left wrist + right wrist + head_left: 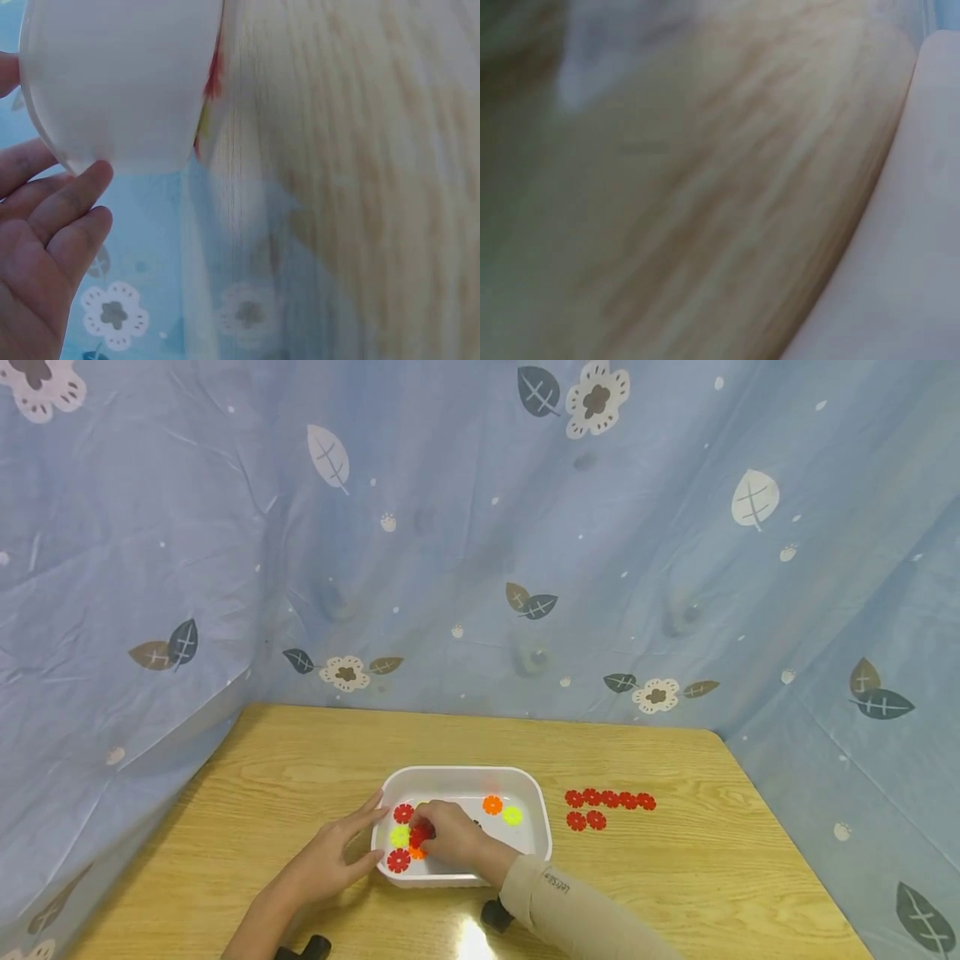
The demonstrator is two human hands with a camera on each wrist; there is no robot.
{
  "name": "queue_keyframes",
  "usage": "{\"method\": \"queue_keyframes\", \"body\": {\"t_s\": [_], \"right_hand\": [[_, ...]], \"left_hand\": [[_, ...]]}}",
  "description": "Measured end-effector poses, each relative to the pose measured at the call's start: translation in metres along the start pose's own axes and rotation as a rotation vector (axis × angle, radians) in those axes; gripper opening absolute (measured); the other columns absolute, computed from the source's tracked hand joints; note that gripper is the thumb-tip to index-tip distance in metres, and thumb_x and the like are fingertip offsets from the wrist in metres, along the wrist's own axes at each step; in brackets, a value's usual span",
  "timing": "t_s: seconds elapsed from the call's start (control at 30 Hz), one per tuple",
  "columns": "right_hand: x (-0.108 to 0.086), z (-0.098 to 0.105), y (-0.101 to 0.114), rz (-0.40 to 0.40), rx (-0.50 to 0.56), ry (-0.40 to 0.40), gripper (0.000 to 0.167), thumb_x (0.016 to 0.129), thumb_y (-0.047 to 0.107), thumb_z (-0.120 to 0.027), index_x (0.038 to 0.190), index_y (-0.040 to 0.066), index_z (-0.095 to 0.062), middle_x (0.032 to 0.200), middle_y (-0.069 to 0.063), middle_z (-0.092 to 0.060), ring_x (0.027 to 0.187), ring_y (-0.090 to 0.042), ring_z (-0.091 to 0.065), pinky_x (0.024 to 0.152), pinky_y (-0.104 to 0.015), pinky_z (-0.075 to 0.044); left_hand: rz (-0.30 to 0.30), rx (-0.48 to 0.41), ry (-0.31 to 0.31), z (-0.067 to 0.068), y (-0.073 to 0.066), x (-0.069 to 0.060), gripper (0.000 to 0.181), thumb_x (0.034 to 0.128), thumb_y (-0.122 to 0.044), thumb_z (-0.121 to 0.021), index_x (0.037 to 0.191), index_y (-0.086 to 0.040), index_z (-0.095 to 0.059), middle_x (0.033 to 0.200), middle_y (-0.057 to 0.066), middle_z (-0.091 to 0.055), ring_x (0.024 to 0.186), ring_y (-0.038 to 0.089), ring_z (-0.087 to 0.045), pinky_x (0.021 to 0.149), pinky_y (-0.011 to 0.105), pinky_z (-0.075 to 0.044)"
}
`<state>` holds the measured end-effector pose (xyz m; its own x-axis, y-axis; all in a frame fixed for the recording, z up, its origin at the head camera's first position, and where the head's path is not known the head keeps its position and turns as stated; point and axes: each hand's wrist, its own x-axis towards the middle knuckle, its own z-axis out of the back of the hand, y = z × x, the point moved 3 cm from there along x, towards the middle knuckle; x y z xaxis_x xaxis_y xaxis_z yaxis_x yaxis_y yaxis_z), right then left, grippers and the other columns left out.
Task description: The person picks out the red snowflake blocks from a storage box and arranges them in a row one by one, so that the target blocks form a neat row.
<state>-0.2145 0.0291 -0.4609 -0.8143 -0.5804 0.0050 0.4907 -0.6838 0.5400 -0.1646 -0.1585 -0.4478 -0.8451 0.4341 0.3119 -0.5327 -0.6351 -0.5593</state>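
Note:
A white plastic tray (pixel 471 882) stands on the table with red, orange and yellow notched flower-shaped discs inside. My left hand (pixel 330 858) touches its left end, thumb and fingers spread along the rim. In the left wrist view, the fingers of the left hand (pixel 45 240) lie relaxed against the outside of the tray (pixel 124 90). My right hand (pixel 452 837) reaches into the tray, fingers pinching a red disc (pixel 421 835) at the left side. Beside it lie a yellow disc (pixel 400 836) and another red disc (pixel 399 860). The right wrist view shows no hand, only tabletop and a pale surface.
Right of the tray, several red discs (pixel 609 799) form a row, with two more red discs (pixel 587 821) below. An orange disc (pixel 492 805) and a yellow disc (pixel 512 816) lie in the tray's right part. A blue patterned curtain (pixel 450 543) surrounds the wooden table (pixel 675 877).

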Motion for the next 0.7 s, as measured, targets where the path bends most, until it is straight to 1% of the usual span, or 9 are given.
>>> {"method": "queue_keyframes", "body": {"t_s": [0.2, 0.33, 0.47, 0.7], "right_hand": [[0.000, -0.001, -0.002, -0.027, 0.066, -0.010, 0.023, 0.078, 0.000, -0.071, 0.096, 0.014, -0.067, 0.082, 0.010, -0.061, 0.074, 0.001, -0.053, 0.072, -0.013, -0.049], [-0.001, 0.003, -0.003, -0.038, 0.131, -0.034, 0.023, 0.078, -0.002, -0.070, 0.097, 0.011, -0.068, 0.083, 0.008, -0.065, 0.076, 0.000, -0.056, 0.074, -0.015, -0.051], [-0.004, 0.010, -0.005, -0.069, 0.214, -0.058, 0.023, 0.078, -0.003, -0.069, 0.098, 0.009, -0.070, 0.085, 0.004, -0.067, 0.078, -0.004, -0.058, 0.075, -0.018, -0.052], [-0.008, 0.022, -0.007, -0.133, 0.397, -0.101, 0.024, 0.079, -0.002, -0.069, 0.102, 0.006, -0.070, 0.091, -0.002, -0.069, 0.083, -0.012, -0.063, 0.075, -0.020, -0.055]], "left_hand": [[0.008, -0.003, 0.003, -0.001, 0.001, -0.002, 0.053, 0.0851, -0.020, -0.069, 0.133, -0.004, -0.054, 0.149, 0.015, -0.038, 0.129, 0.033, -0.045, 0.102, 0.053, -0.041], [0.016, -0.004, 0.007, -0.001, 0.002, -0.003, 0.053, 0.0857, -0.021, -0.068, 0.133, -0.004, -0.053, 0.149, 0.015, -0.037, 0.129, 0.034, -0.045, 0.102, 0.053, -0.041], [0.027, -0.006, 0.018, -0.002, 0.001, -0.002, 0.053, 0.0867, -0.022, -0.067, 0.134, -0.004, -0.052, 0.150, 0.014, -0.035, 0.130, 0.035, -0.044, 0.103, 0.053, -0.041], [0.034, -0.008, 0.021, -0.002, 0.000, -0.001, 0.053, 0.0864, -0.021, -0.067, 0.135, -0.003, -0.052, 0.150, 0.015, -0.035, 0.130, 0.036, -0.044, 0.103, 0.053, -0.040]]}}
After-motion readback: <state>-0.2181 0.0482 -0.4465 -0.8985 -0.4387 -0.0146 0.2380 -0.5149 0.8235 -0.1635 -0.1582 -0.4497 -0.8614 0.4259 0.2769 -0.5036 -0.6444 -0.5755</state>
